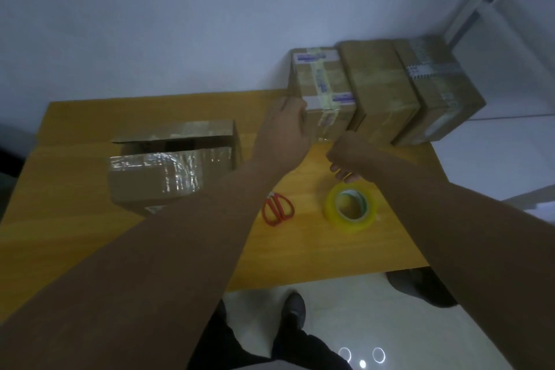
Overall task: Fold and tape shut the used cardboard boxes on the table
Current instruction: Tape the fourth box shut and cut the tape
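Wooden table (90, 234) under me, and a fair bit on it. Off to the left sat the open box (168, 165), flaps apart, shiny tape across its near flap. In the far right corner three sealed boxes stood side by side, touching: the blue-labelled box (326, 84) nearest my hands, the middle box (381, 84), then the end box (435, 84). Red-handled scissors (277, 207) lay closed between my forearms, and the tape roll (351, 207) lay flat just beside them, right under my right wrist. Nothing blocked either arm.

My left hand (283, 129) was on the blue-labelled box, fingers curled round its near left corner. My right hand (350, 156) hung low in front of that box, just above the tape roll, fingers curled; whether it held anything I could not tell.
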